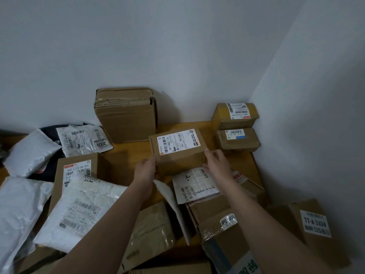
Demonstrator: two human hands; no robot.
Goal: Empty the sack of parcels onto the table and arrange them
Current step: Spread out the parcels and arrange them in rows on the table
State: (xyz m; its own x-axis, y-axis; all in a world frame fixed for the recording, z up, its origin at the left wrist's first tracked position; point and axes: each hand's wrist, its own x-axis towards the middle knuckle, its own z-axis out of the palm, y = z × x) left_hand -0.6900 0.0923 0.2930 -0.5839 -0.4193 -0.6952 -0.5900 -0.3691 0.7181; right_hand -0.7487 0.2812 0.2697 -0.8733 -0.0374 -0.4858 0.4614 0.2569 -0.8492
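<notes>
Against pale walls, on the wooden counter (245,161), my left hand (145,170) and right hand (216,162) gripped a small brown cardboard box with a white label (178,153) by its sides.

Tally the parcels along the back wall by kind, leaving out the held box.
Cardboard boxes: 3 (large box, upper stacked box, lower stacked box)
Pale mailers: 2 (grey mailer, white mailer)
Dark bag: 1
Total: 6

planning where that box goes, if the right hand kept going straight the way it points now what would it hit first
The right hand grips the labelled cardboard box and points up and away toward the far right corner. Straight on, it would probably meet the lower of the two stacked small boxes first, though depth is unclear.
</notes>
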